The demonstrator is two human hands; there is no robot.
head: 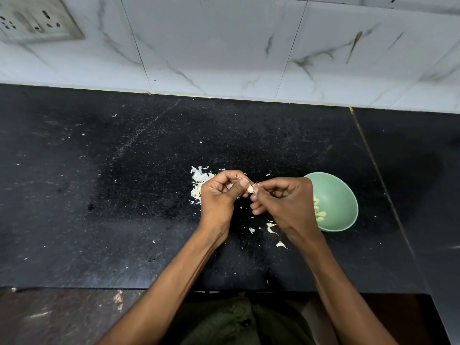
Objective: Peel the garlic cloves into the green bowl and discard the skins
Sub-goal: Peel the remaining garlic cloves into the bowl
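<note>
Over a black stone counter (124, 195), I hold a garlic clove (250, 188) between my two hands, above the worktop and just left of the green bowl (341, 195). My left hand (220, 192) has its fingers curled inward, thumb laid along the clove and pressing it against the bent fingers. My right hand (286, 202) meets it from the other side, thumb and forefinger pinching the clove's tip where a shred of papery skin sticks up; the remaining fingers of that hand are curled loosely beneath. The green bowl sits on the counter partly behind my right hand, with a few peeled cloves (319, 212) lying pale against its inner wall. A heap of garlic skins (199, 181) lies on the counter just beyond my left hand, and looser scraps (271, 227) are scattered under and near my right wrist. White marble-veined tiles (224, 46) back the counter, with a socket plate (32, 18) at the upper left.
</note>
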